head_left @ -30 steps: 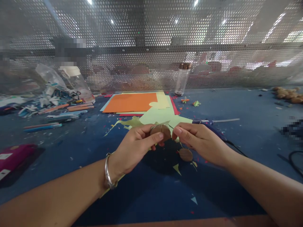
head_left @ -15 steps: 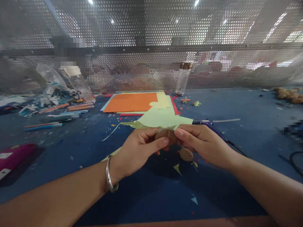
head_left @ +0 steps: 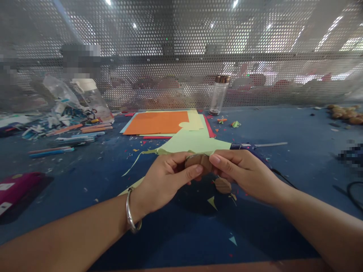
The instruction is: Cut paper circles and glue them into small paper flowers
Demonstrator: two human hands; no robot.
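Note:
A round brown cardboard disc [head_left: 205,162] is held upright above the table, with a thin pale edge along its top. My left hand [head_left: 167,181] grips its left side, thumb flat across the front and fingers behind. At the disc's right edge, the thumb and fingertips of my right hand [head_left: 241,166] are pinched together; whether a thin strip is also between them is hidden. Below, on the table, lies a second cardboard disc [head_left: 223,186]. Just behind my hands is a sheet of light green paper [head_left: 195,140] with a cut, curling edge.
Orange paper [head_left: 155,122] tops a stack of coloured sheets. A glass bottle [head_left: 219,96] stands behind, near two small paper pieces. Pens [head_left: 51,152], a plastic bottle [head_left: 95,100] and a magenta case [head_left: 21,189] are at left. Paper scraps [head_left: 212,203] dot the blue table.
Both hands stay almost in place around the disc, which has tilted slightly. The thin sliver at its upper right no longer shows. The green paper's curled edge has shifted a little.

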